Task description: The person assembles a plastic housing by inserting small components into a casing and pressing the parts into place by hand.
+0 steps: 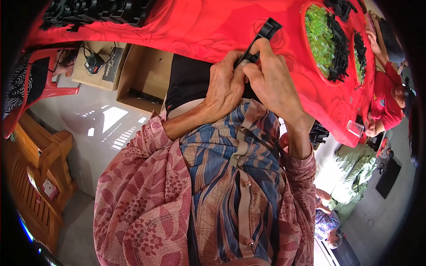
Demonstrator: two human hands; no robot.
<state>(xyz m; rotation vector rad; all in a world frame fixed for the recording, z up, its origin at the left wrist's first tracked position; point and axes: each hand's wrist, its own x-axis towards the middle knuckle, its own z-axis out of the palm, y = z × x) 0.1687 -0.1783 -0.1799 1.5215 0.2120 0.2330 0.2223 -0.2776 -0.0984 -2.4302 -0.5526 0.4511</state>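
Note:
A long black plastic part (269, 29) is held between my two hands, tilted up and to the right over the near edge of the red-covered table. My left hand (225, 82) is closed on its lower end, the fingers curled and partly hiding it. My right hand (270, 80) pinches it around the middle, with the index finger on top and the thumb pressed below. The part's far end sticks out past my right fingers and shows a recessed, box-like shape. Whether a smaller piece sits under my fingertips is hidden.
On the red tablecloth (213, 26), a round tray holds green clear pieces (317, 31) and black parts (339, 48). More black parts (102, 11) lie at the far left. Below stand an open cardboard box (144, 73) and a red chair (42, 88). Other people sit at right.

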